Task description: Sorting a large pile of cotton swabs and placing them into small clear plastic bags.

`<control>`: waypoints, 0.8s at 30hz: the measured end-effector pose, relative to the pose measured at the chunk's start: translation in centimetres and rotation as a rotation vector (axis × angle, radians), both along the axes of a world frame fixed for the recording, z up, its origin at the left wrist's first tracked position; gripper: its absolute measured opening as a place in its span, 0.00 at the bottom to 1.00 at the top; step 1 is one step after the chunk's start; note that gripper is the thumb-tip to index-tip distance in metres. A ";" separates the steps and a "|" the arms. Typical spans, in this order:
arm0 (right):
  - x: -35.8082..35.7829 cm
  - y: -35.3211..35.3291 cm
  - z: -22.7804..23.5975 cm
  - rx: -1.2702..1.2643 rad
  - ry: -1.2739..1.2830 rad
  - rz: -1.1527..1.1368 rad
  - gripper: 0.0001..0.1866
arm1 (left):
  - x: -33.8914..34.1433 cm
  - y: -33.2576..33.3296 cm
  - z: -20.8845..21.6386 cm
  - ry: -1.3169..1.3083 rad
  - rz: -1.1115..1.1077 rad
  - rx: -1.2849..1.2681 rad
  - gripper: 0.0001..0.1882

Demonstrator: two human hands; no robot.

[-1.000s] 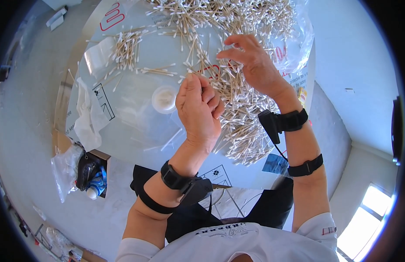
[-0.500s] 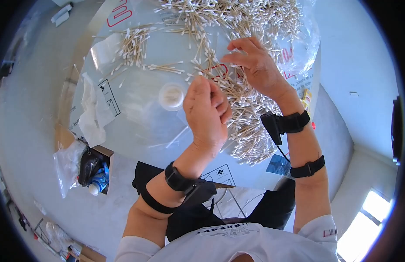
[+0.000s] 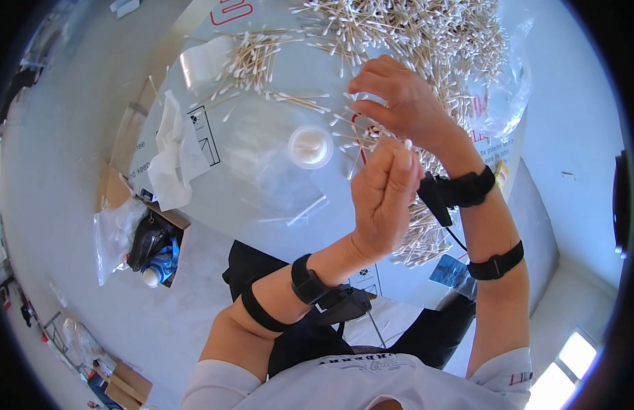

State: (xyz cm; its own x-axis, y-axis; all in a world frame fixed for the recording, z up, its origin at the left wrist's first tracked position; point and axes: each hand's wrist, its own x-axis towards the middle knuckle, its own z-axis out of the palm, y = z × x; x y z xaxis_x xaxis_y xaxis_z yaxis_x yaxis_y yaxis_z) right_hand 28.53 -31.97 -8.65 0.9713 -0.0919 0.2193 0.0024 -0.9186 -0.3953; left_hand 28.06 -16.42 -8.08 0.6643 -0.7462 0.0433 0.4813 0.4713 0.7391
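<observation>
My left hand [image 3: 385,198] is closed in a fist, thumb uppermost. A white cotton tip [image 3: 408,145] pokes out above its thumb; how many cotton swabs lie inside the fist is hidden. Just beyond it, my right hand [image 3: 402,99] hovers over the loose cotton swabs [image 3: 416,31], fingers bent, with a gap between thumb and forefinger. A few swabs lie beneath its fingertips. Left of my left hand stands a round clear tub [image 3: 310,147] with white-tipped swabs in it. A smaller pile of swabs [image 3: 255,61] lies at the far left.
The table [image 3: 228,219] has a pale printed cover. Clear plastic bags [image 3: 262,157] and a crumpled white wrapper [image 3: 173,157] lie on its left side. Another clear bag [image 3: 511,102] rests at the right. Below the left edge, a cardboard box [image 3: 177,222] holds a blue-and-white bottle [image 3: 160,266].
My left hand has moved right, nearer my right hand, and a cotton tip now shows above its thumb. The whole view has shifted, so the table appears farther right.
</observation>
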 end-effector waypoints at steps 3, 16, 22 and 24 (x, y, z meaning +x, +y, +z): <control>2.4 1.0 -1.3 0.025 -0.025 0.044 0.12 | 0.0 0.3 0.3 -0.071 0.022 -0.024 0.14; 1.3 -0.5 -2.3 -0.003 0.022 -0.139 0.04 | 0.8 -0.7 -0.3 0.092 -0.001 0.029 0.14; -0.6 -2.3 1.7 -0.018 0.047 -0.142 0.08 | 0.8 -0.3 -0.2 0.114 0.003 -0.005 0.14; 0.1 -2.8 2.5 -0.042 0.125 -0.149 0.12 | 1.1 0.0 0.2 0.079 0.018 0.001 0.14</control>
State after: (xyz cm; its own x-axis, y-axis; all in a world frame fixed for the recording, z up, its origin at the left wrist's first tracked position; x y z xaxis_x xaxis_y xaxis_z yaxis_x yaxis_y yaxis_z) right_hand 28.68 -34.77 -6.20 0.9677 -0.2295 0.1046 -0.1811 -0.9208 -0.3456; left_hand 29.13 -16.41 -7.88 0.6793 -0.7338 -0.0104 0.5292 0.4799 0.6997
